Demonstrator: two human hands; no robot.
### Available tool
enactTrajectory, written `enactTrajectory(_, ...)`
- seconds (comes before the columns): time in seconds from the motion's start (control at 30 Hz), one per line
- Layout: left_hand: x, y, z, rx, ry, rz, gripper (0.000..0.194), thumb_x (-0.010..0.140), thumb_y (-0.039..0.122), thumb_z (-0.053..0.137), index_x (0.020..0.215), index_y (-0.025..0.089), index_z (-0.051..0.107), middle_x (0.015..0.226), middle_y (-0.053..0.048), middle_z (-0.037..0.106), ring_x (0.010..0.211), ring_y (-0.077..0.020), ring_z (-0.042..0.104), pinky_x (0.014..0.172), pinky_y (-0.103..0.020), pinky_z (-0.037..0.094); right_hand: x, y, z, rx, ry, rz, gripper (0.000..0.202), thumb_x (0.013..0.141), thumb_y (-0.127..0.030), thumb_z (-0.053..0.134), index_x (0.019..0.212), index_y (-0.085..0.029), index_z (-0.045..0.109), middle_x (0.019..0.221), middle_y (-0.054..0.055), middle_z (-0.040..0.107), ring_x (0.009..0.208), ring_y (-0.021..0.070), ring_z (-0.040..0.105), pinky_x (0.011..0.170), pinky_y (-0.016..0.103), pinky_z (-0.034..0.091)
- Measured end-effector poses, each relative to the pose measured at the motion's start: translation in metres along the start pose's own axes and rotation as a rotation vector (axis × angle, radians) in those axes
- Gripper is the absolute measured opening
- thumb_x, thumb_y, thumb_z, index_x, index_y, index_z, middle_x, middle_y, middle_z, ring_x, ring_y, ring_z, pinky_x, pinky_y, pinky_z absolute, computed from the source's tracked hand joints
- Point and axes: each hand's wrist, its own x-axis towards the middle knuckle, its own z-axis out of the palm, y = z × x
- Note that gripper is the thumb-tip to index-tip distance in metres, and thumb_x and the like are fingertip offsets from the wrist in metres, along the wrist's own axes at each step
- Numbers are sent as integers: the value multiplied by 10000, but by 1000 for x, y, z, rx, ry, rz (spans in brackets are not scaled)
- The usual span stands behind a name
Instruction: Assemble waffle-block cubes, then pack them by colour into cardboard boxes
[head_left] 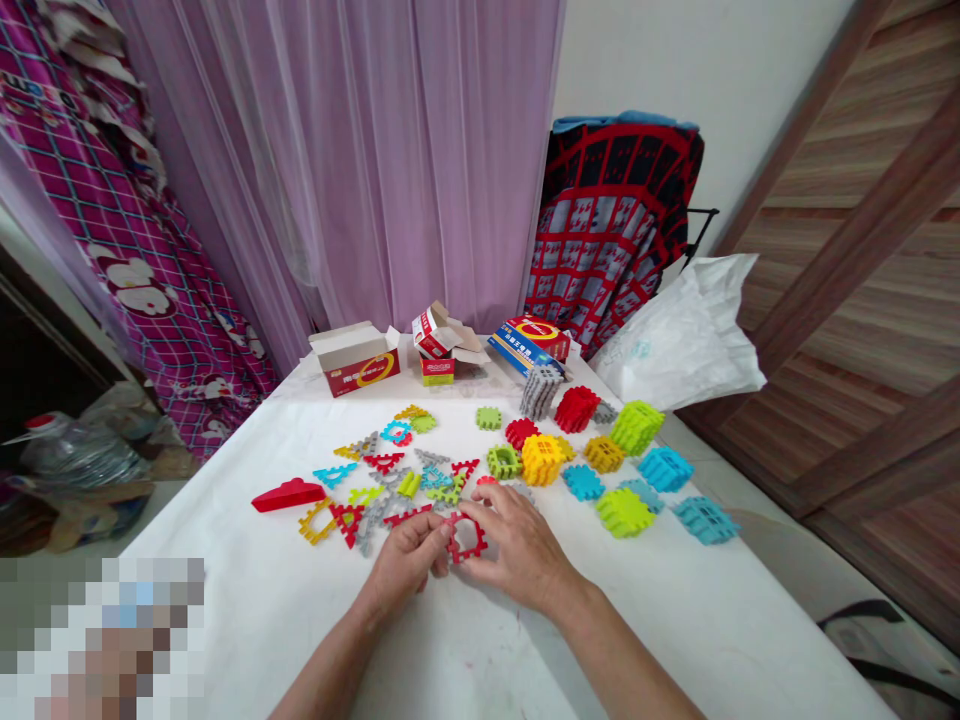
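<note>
Between my hands is a red toothed building piece (pixel 480 543) with a large round opening. My left hand (pixel 409 555) pinches its left edge with thumb and fingertips. My right hand (pixel 517 540) grips the same piece from the right, its fingers arched over the top. Just beyond my hands lies a loose spread of flat toothed pieces: a lime-green piece (pixel 409 484), a blue gear-edged piece (pixel 436 478), a red triangle (pixel 347 522) and a yellow piece (pixel 318 521). Right of my fingers stands a stack of yellow pieces (pixel 541 460), near a green piece (pixel 503 461).
Stacks sorted by colour fill the right side, among them a lime stack (pixel 625 512), blue stack (pixel 705 520) and grey stack (pixel 540 392). A long red piece (pixel 288 495) lies left. An open carton (pixel 363 362) and a blue box (pixel 525 350) stand at the back, beside a white bag (pixel 675 335).
</note>
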Motion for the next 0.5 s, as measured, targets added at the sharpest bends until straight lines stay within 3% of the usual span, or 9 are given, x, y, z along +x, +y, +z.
enactTrajectory(0.13,1,1,-2,-16,-11,11,630,634,776,588,841,182,621,719,-22,663,472,-94,538,332,-181,290,-1,11,-25,-48,27,32,462,739,-316,765,1184,-256,656,1054,60,621,977,228,595,828,342,491)
enactTrajectory(0.23,2,0,-3,-8,-14,-9,670,612,793,591,874,178,628,803,-45,672,512,-105,569,329,-181,301,-2,30,-49,-116,32,59,478,740,-324,764,1199,-252,650,1023,55,625,952,225,604,809,337,494)
enactTrajectory(0.37,4,-3,-3,4,-28,-21,684,579,816,616,839,183,638,751,-33,653,518,-109,559,333,-179,314,7,78,-93,-236,59,61,484,761,-305,724,1232,-241,630,1080,63,643,997,226,613,861,343,487)
enactTrajectory(0.5,7,-11,-6,8,-40,-8,711,552,845,621,826,190,651,753,-34,648,534,-114,554,334,-180,326,35,138,-145,-416,45,201,474,776,-299,677,1244,-252,622,1133,62,646,1030,223,619,877,323,482)
